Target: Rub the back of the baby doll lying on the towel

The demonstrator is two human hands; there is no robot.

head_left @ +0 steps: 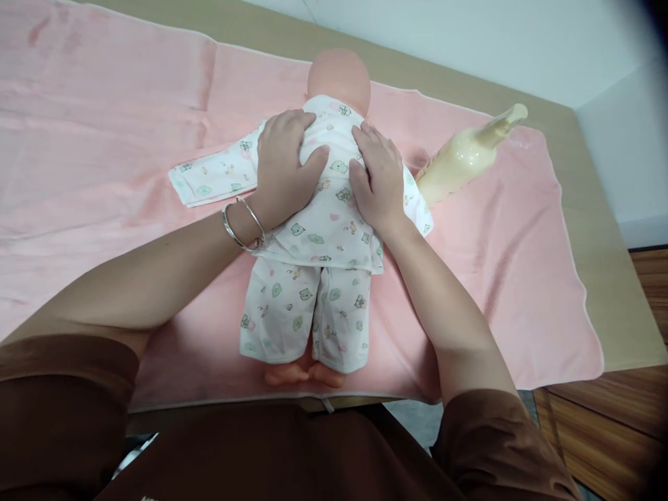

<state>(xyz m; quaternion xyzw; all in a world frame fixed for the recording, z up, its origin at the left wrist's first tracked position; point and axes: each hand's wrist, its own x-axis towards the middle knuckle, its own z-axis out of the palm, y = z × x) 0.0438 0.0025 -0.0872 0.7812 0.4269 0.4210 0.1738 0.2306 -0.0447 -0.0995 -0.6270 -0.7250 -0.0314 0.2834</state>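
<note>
A baby doll (339,73) lies face down, its bald head at the far end and its bare feet towards me. It wears a white printed top (323,229) and matching trousers (303,313). My left hand (287,163) rests flat on the left side of the doll's upper back, thumb pointing inward. On the other side of the back lies my right hand (378,174), fingers stretched out and thumb apart. Neither hand grasps anything. The doll's left-hand sleeve stretches out over the blanket, and its right-hand sleeve is partly hidden by my right hand.
Under the doll a pink blanket (495,292) covers most of a wooden table (616,306). A pale yellow pump bottle (462,156) stands right of the doll, close to its sleeve. A white wall (495,42) rises behind the table. Wooden panelling (610,410) shows at the lower right.
</note>
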